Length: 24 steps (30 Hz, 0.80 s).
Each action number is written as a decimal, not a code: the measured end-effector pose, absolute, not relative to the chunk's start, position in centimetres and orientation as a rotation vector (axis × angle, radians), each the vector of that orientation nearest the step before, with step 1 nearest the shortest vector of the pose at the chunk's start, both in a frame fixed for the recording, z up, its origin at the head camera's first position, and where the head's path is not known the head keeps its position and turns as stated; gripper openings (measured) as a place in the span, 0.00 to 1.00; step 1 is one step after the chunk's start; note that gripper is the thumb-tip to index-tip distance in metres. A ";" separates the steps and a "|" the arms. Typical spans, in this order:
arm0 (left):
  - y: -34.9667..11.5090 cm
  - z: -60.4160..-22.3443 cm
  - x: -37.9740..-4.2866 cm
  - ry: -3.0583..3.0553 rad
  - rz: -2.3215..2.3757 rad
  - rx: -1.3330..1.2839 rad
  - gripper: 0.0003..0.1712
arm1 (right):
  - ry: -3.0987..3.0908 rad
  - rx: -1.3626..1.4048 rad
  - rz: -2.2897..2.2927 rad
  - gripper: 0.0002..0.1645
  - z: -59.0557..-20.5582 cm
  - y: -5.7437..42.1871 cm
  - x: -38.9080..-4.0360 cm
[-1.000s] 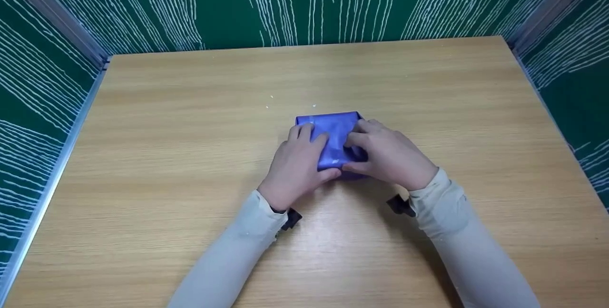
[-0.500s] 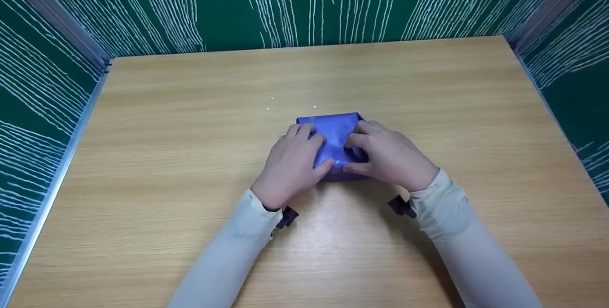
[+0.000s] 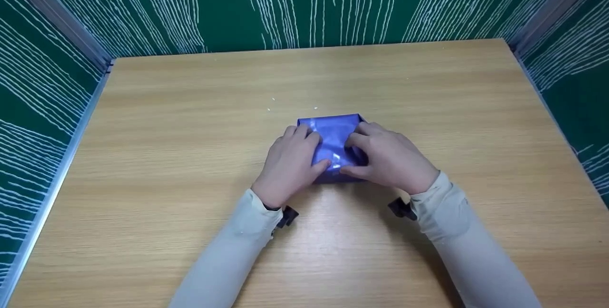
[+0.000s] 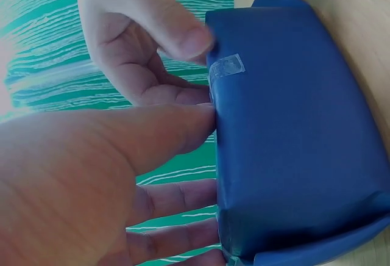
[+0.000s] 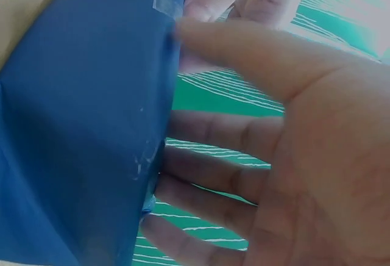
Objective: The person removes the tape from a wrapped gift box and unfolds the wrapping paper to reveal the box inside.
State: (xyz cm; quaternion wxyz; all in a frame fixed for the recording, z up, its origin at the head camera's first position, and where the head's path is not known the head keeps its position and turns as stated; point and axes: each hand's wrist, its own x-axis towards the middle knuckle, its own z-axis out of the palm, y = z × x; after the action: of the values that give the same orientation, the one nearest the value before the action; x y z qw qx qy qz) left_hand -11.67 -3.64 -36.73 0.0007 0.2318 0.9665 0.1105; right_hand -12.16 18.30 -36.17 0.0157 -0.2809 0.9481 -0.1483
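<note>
A box-shaped parcel (image 3: 337, 129) wrapped in glossy blue-purple paper lies on the table between both hands. My left hand (image 3: 289, 163) rests on its left part, with fingertips on top and the thumb (image 4: 198, 122) at the near upper edge. From the right, my right hand (image 3: 392, 160) touches the top with its fingers (image 5: 213, 168), while its thumb presses near a strip of clear tape (image 4: 228, 66) on that edge. The paper's folded end (image 4: 329, 244) stands out at the left side in the left wrist view. The parcel's underside is hidden.
The wooden table (image 3: 190, 108) runs to green walls with white streaks (image 3: 228, 8) at the back and sides. Small white scraps (image 3: 316, 108) lie just beyond the parcel. Dark wrist mounts (image 3: 402, 208) stick out below both cuffs.
My left hand has shifted slightly left, and its thumb has drawn away from the right thumb, baring more of the parcel's near edge. My right hand has stayed almost in place.
</note>
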 end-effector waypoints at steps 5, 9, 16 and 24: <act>-3.6 -36.7 -11.6 3.031 0.348 0.719 0.33 | 3.000 -0.820 -0.445 0.34 -36.4 17.8 -12.2; -3.6 -36.6 -11.6 3.031 0.343 0.717 0.33 | 3.017 -0.809 -0.430 0.34 -36.5 17.5 -12.2; -3.7 -36.6 -11.6 3.024 0.339 0.696 0.34 | 3.025 -0.886 -0.446 0.34 -36.7 17.6 -12.1; -3.7 -36.6 -11.7 3.056 0.324 0.732 0.31 | 3.001 -1.027 -0.441 0.31 -36.9 17.7 -12.3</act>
State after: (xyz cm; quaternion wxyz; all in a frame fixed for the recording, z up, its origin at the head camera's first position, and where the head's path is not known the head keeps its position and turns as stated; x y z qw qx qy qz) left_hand -11.70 -3.73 -36.63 -0.0087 0.2316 0.9673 0.1027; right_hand -12.26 17.74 -36.89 -0.0303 -0.3205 0.9367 -0.1375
